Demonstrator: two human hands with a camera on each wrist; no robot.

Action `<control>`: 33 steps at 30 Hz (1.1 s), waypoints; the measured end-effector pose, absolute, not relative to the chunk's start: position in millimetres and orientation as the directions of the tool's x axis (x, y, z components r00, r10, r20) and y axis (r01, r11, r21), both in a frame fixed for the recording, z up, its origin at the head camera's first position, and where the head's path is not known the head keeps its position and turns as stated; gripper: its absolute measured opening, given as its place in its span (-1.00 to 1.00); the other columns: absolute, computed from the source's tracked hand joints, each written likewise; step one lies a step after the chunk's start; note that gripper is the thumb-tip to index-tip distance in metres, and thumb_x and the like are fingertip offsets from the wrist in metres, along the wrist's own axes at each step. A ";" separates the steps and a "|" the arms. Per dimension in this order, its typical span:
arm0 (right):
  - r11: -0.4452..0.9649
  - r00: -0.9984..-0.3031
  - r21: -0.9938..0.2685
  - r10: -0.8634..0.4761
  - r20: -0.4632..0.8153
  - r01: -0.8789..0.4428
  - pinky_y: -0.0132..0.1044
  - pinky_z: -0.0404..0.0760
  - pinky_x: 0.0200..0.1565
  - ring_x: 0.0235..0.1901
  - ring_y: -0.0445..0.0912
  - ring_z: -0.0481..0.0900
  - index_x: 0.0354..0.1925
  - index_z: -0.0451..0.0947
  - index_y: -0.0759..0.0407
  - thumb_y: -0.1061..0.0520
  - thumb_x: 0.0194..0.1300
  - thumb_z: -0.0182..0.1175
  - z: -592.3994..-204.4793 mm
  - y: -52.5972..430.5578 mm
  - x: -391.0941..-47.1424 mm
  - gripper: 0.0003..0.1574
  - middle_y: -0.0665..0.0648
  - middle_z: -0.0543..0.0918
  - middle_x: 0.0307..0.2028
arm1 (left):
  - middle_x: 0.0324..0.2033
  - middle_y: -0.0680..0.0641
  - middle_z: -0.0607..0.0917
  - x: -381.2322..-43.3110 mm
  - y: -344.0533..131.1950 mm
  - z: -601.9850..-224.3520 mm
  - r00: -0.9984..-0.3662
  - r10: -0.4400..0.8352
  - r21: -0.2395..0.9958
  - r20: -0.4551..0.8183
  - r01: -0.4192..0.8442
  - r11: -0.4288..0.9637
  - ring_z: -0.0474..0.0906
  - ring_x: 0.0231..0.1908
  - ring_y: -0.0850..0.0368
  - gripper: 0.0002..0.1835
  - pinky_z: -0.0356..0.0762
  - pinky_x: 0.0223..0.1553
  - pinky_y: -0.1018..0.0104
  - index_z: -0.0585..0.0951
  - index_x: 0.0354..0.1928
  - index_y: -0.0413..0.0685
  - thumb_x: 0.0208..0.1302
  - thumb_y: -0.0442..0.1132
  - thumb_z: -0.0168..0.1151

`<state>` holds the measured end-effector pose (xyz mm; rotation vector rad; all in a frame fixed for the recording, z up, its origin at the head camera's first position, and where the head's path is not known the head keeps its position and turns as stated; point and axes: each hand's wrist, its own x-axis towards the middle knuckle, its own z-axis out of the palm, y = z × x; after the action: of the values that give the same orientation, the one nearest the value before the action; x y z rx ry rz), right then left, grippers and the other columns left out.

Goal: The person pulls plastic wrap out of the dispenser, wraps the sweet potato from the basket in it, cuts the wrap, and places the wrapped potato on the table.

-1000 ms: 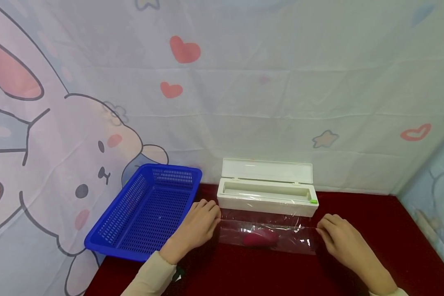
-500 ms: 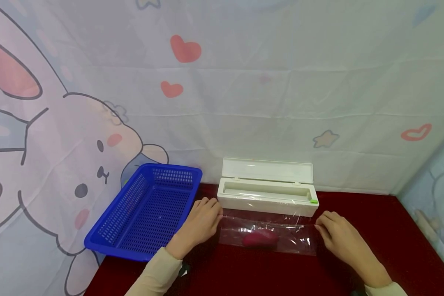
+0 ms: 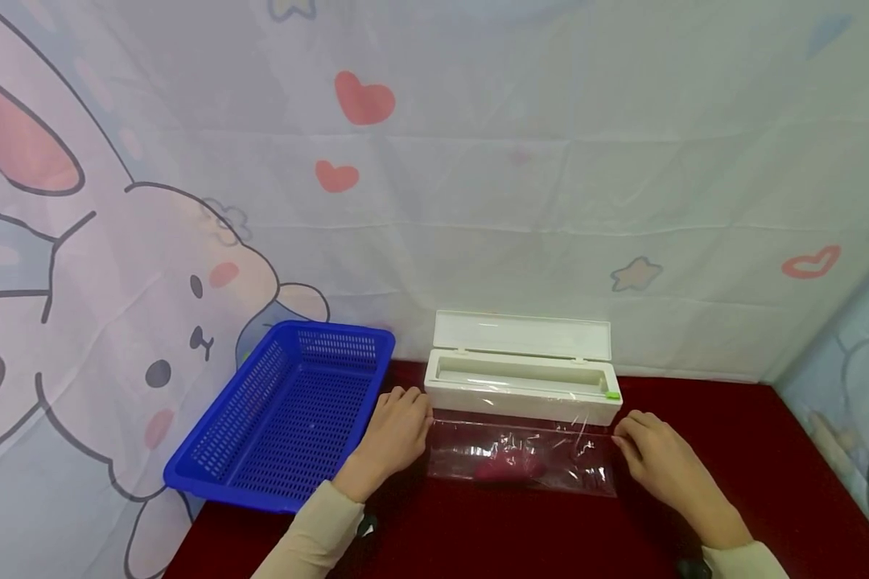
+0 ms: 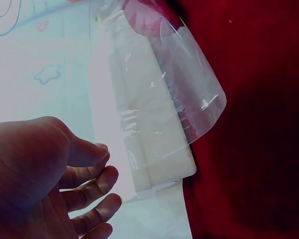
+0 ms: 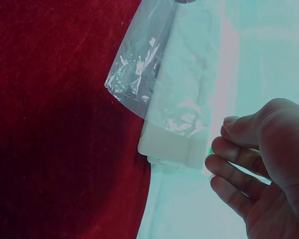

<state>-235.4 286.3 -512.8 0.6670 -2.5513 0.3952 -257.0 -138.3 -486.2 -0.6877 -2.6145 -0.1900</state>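
A clear sheet of cling film (image 3: 456,450) spans the space between my hands, in front of a white cling film dispenser (image 3: 521,400) with its lid raised. Through the film shows a dark pink rounded object (image 3: 508,466), its kind unclear. My left hand (image 3: 394,432) pinches the film's left side, near the dispenser's front left corner. On the other side, my right hand (image 3: 655,457) pinches the film's right side. Both wrist views show thumb and index tips together, left hand (image 4: 84,169) and right hand (image 5: 259,154), with film (image 4: 199,84) curving down in front of the dispenser.
A blue perforated plastic basket (image 3: 220,490) stands left of my left hand. Dark red cloth covers the table (image 3: 521,539). Behind the dispenser hangs a pale printed curtain (image 3: 521,241). A green slider (image 3: 612,395) sits at the dispenser's right end.
Both hands have shifted slightly, the right one a little left and away from me. The film's upper fold has moved a bit toward the dispenser. Basket and dispenser stay put.
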 end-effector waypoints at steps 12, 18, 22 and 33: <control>0.859 -0.837 -0.215 -0.348 0.422 -0.465 -0.12 0.60 -0.30 -0.36 -0.16 0.52 -0.36 0.65 0.10 0.31 0.26 0.44 -520.9 282.1 -241.4 -0.83 -0.06 0.61 -0.37 | -0.32 -0.03 0.66 -259.6 -133.8 -487.6 -0.848 0.351 0.036 0.398 0.396 0.917 0.61 -0.19 -0.11 -0.84 0.60 -0.03 -0.02 0.60 -0.34 0.00 0.42 -0.22 0.37; 0.865 -0.852 -0.221 -0.343 0.395 -0.451 -0.13 0.59 -0.30 -0.36 -0.17 0.49 -0.35 0.63 0.10 0.30 0.29 0.43 -519.7 276.4 -240.9 -0.83 -0.04 0.60 -0.38 | -0.31 -0.03 0.66 -256.6 -135.7 -490.3 -0.859 0.348 0.045 0.376 0.392 0.919 0.60 -0.17 -0.10 -0.85 0.59 0.00 -0.02 0.61 -0.33 0.01 0.46 -0.21 0.34; 0.875 -0.874 -0.238 -0.322 0.364 -0.422 -0.14 0.57 -0.31 -0.36 -0.16 0.48 -0.35 0.64 0.10 0.29 0.31 0.43 -517.1 274.6 -239.2 -0.84 -0.03 0.59 -0.38 | -0.32 -0.03 0.65 -255.8 -131.4 -490.8 -0.863 0.339 0.046 0.375 0.382 0.923 0.59 -0.18 -0.10 -0.83 0.59 -0.02 -0.01 0.60 -0.34 0.01 0.47 -0.21 0.33; 0.868 -0.859 -0.224 -0.340 0.384 -0.443 -0.16 0.56 -0.33 -0.37 -0.19 0.46 -0.36 0.63 0.10 0.30 0.31 0.42 -520.1 274.9 -239.7 -0.82 -0.05 0.57 -0.40 | -0.36 -0.06 0.61 -250.3 -121.4 -496.9 -0.878 0.272 0.106 0.394 0.338 0.935 0.56 -0.22 -0.09 -0.82 0.57 -0.04 0.00 0.58 -0.34 -0.07 0.44 -0.24 0.35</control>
<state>-239.7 274.9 -520.1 0.5848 -2.7066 0.4374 -250.3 -121.4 -496.9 -0.4441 -2.7120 -0.2412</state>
